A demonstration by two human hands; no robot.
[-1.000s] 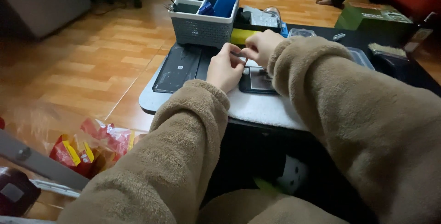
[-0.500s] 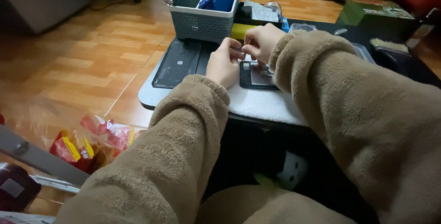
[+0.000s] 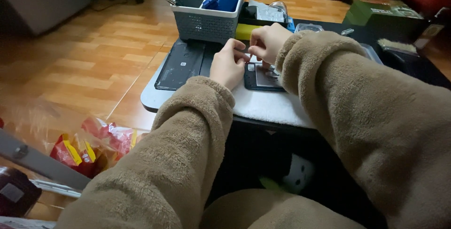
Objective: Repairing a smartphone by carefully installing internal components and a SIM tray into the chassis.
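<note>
Both my arms wear brown fleece sleeves. My left hand (image 3: 228, 64) and my right hand (image 3: 267, 41) meet fingertip to fingertip just above a small dark flat device (image 3: 264, 77) that lies on a white mat (image 3: 277, 107). Both hands are pinched on a tiny pale piece (image 3: 246, 54) between them; what it is I cannot make out. My hands hide most of the device's top. A larger dark flat panel (image 3: 181, 63) lies to the left of my left hand.
A grey basket (image 3: 206, 21) with blue tools stands behind my hands, a yellow block (image 3: 246, 31) beside it. To the right are a clear container (image 3: 307, 27), a brush (image 3: 397, 46) and a green box (image 3: 376, 15). Red snack bags (image 3: 89, 144) lie on the wooden floor.
My hands stay pinched together over the dark device, with only small finger movement. The view has shifted slightly.
</note>
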